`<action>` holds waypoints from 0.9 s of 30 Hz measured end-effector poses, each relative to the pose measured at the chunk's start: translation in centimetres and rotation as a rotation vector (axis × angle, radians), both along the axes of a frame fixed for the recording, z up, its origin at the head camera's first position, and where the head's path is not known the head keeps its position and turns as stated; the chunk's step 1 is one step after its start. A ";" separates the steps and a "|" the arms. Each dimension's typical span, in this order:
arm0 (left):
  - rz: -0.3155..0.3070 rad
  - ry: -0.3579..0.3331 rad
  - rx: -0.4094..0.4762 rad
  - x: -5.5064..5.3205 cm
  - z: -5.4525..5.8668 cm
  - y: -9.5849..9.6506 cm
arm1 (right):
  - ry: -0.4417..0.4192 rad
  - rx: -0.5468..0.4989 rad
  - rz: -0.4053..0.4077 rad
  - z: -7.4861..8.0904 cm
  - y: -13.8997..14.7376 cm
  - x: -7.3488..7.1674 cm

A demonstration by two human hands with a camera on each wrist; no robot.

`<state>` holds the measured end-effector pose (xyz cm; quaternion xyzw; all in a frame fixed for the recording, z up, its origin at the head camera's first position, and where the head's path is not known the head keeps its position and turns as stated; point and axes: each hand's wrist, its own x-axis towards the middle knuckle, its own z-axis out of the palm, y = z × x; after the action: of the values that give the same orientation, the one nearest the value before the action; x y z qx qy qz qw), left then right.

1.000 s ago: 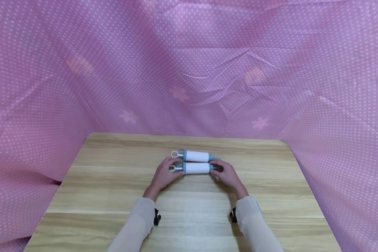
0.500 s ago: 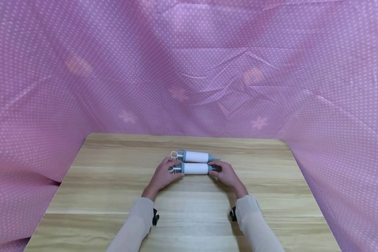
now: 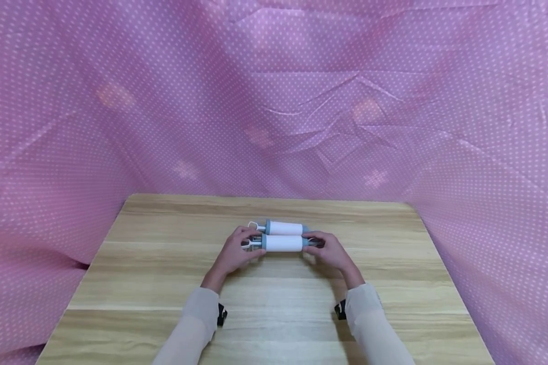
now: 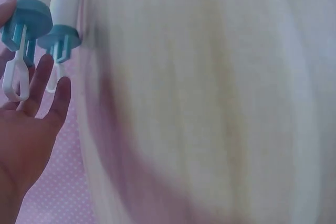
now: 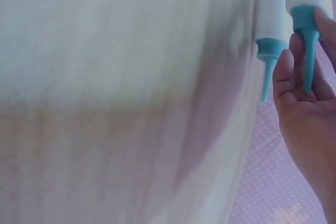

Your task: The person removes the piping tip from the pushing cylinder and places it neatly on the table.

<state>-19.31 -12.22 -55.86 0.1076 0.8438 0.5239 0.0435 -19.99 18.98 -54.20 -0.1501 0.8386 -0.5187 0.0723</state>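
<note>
Two large syringes with white barrels, blue-green end caps and white loop handles lie parallel, nozzles to the right, in the head view. My left hand (image 3: 233,252) grips the near syringe (image 3: 283,243) by its handle-end cap, thumb on the near side. At the other end, my right hand (image 3: 332,253) pinches the nozzle-end cap of the same syringe. The far syringe (image 3: 286,228) sits just behind it, its nozzle mostly hidden by the right fingers. In the left wrist view, fingertips overlap the loop handle of the far syringe (image 4: 60,36); the right wrist view shows its nozzle beside my fingers.
The wooden table (image 3: 274,314) spreads out under both arms. Pink dotted cloth (image 3: 274,126) hangs behind the table and down both sides. A black strap piece (image 3: 340,309) is at each sleeve cuff.
Both hands keep hold of the near syringe, which has shifted slightly left and toward the far one. The far syringe's nozzle and handle are now more covered. The left forearm has moved a little left.
</note>
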 end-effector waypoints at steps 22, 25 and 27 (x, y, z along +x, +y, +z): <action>-0.011 -0.029 0.256 0.3 3.3 0.2 | -0.053 -0.314 0.086 2.3 -0.3 0.9; -0.012 0.006 0.277 0.5 3.8 0.2 | -0.040 -0.341 0.102 2.7 -0.6 1.1; -0.014 0.029 0.283 0.7 4.2 0.2 | -0.037 -0.344 0.097 3.1 -0.8 1.2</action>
<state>-18.65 -11.99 -51.71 0.1259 0.7614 0.6356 0.0192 -18.74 18.23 -51.14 -0.1911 0.7277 -0.6531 0.0860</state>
